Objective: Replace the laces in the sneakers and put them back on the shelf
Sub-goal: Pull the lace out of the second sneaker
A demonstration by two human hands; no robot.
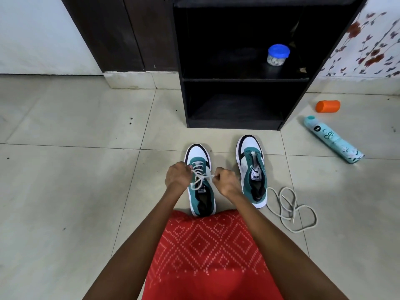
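Note:
Two teal, white and black sneakers stand on the tiled floor in front of a black shelf (242, 80). The left sneaker (200, 200) carries a white lace (198, 180) threaded through its eyelets. My left hand (176, 177) pinches one end of that lace at the shoe's left side. My right hand (227, 181) pinches the other end, pulled out to the right. The right sneaker (253, 169) has no lace in it. A loose white lace (290, 210) lies in loops on the floor to its right.
On the shelf's upper board sits a small jar with a blue lid (278, 55). An orange cap (328, 106) and a teal spray can (333, 139) lie on the floor to the right. A red patterned garment (207, 256) covers my lap.

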